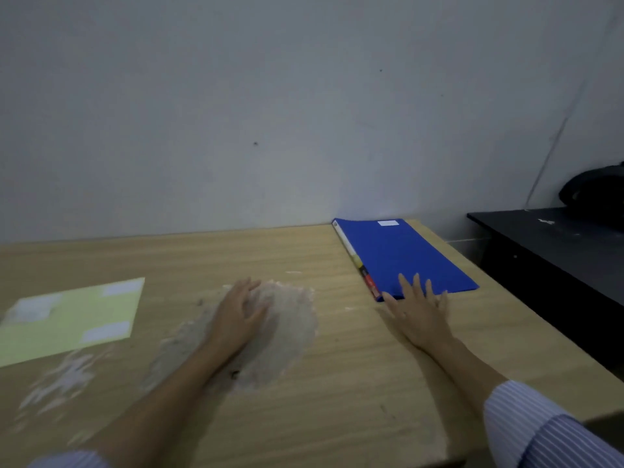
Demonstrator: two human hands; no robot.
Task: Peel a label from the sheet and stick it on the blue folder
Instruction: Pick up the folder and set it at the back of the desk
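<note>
The blue folder [401, 255] lies closed at the far right of the wooden table [337, 400], with a small white label [388, 223] near its far edge. A pale yellow label sheet [67, 322] with three white labels lies flat at the left. My right hand [418, 309] rests flat, fingers spread, its fingertips on the folder's near edge. My left hand [236, 315] lies palm down on the table's middle, fingers apart, holding nothing.
A worn, pale patch [287, 332] marks the tabletop under my left hand, and scuffs run to the front left. A dark side table [557, 244] stands to the right with a black bag [597, 190] on it. A grey wall runs behind.
</note>
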